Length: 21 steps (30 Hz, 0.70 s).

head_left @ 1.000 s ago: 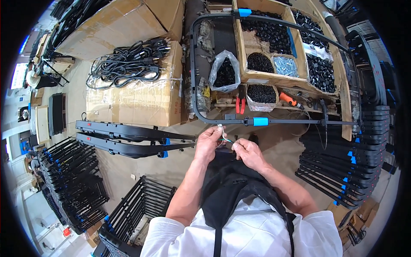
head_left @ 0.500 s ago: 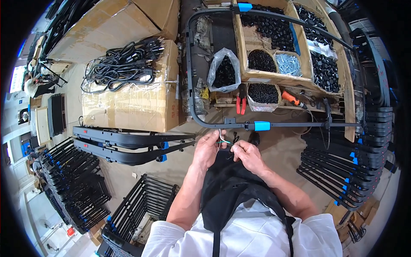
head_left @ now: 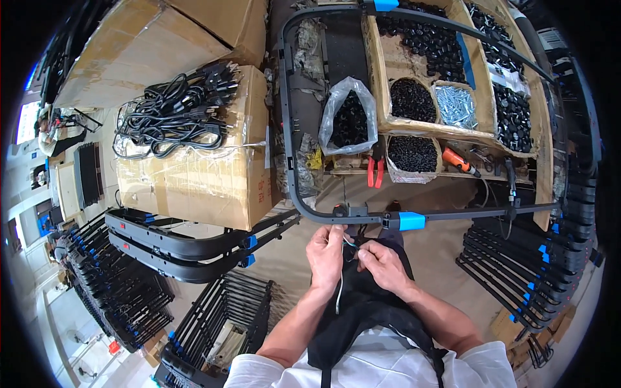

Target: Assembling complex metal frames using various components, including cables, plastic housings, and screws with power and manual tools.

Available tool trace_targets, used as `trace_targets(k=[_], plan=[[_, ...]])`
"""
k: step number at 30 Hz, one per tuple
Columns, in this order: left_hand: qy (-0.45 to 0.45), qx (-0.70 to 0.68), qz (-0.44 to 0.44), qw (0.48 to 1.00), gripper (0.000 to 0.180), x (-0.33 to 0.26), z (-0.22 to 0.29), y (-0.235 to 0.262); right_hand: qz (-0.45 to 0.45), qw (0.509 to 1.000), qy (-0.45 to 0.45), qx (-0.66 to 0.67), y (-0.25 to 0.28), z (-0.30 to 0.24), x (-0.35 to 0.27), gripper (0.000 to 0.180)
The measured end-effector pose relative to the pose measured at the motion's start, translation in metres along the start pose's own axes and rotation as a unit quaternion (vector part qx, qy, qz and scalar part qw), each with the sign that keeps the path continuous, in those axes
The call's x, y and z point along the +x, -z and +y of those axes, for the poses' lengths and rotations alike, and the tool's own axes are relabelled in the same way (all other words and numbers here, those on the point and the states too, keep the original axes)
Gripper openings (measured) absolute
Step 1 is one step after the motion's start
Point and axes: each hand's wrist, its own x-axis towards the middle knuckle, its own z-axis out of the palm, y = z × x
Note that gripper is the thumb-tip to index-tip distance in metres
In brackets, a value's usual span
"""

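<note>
My left hand point(head_left: 326, 255) and my right hand point(head_left: 381, 264) meet just below the near bar of a black tubular frame point(head_left: 453, 213). Both pinch thin wires point(head_left: 341, 278) that come from the frame near a small black fitting point(head_left: 349, 210); a pale length of wire hangs down from my left hand. A blue sleeve point(head_left: 411, 220) wraps the bar right of my hands. A black apron point(head_left: 362, 310) lies under my wrists.
Wooden trays point(head_left: 420, 71) behind the frame hold black parts and silver screws, with red pliers point(head_left: 374, 171) and an orange tool point(head_left: 456, 160). A cardboard box point(head_left: 194, 161) with black cables stands left. Stacked black frames point(head_left: 530, 258) lie on both sides.
The view has drifted a little; my hands stay together at the bar, fingers shifting slightly on the wires.
</note>
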Motion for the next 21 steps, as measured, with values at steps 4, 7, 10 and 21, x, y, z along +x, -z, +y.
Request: trace_targets(k=[4,7,10,21], plan=[[-0.002,-0.071,0.000,0.997,0.033,-0.004,0.000,-0.007,-0.009,1.000,-0.002,0.020,0.001,0.007,0.005,0.023],[0.009,-0.110,-0.009,0.994,0.034,-0.005,0.002,-0.006,-0.014,1.000,0.003,0.028,0.002,0.010,0.007,0.023],[0.033,-0.052,-0.036,0.997,0.033,-0.006,0.015,-0.003,-0.006,0.999,0.007,0.044,0.000,0.011,0.009,0.024],[0.066,-0.136,-0.216,0.965,0.049,-0.001,-0.101,0.077,-0.041,0.962,-0.041,0.267,-0.029,-0.022,0.026,0.023]])
